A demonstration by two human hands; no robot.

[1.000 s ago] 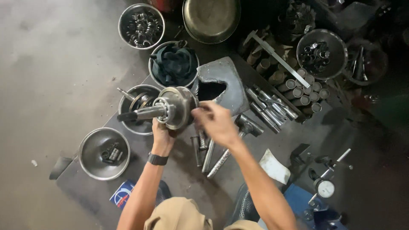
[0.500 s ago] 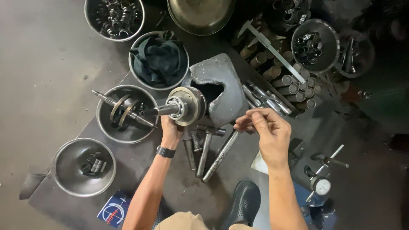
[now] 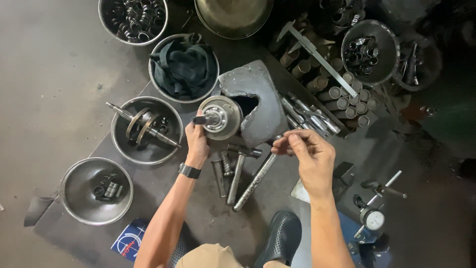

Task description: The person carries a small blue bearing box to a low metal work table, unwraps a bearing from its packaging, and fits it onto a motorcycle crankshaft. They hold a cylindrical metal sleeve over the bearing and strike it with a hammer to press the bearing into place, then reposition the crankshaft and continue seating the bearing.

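My left hand (image 3: 197, 143) grips a round steel disc with a bearing and a short shaft (image 3: 218, 117), holding it upright over the dark mat, beside a broken grey metal block (image 3: 258, 101). My right hand (image 3: 308, 160) hovers to the right with thumb and fingertips pinched together just above the upper end of a long steel rod (image 3: 254, 182) lying on the mat. I see nothing between the fingertips. A hammer (image 3: 239, 167) and short pins (image 3: 218, 176) lie between my hands.
Steel bowls surround the mat: one with a crankshaft (image 3: 145, 130), one with dark cloth (image 3: 184, 67), one with small parts (image 3: 97, 191), one with rings (image 3: 132, 20). Right: metal cylinders (image 3: 342, 93), a caliper (image 3: 317, 52), a bearing bowl (image 3: 369, 49), a dial gauge (image 3: 373, 218). My shoe (image 3: 282, 238) is near.
My right hand left the disc and drew back to the right, fingers pinched. My left hand has turned the disc so its shaft now points more toward me.
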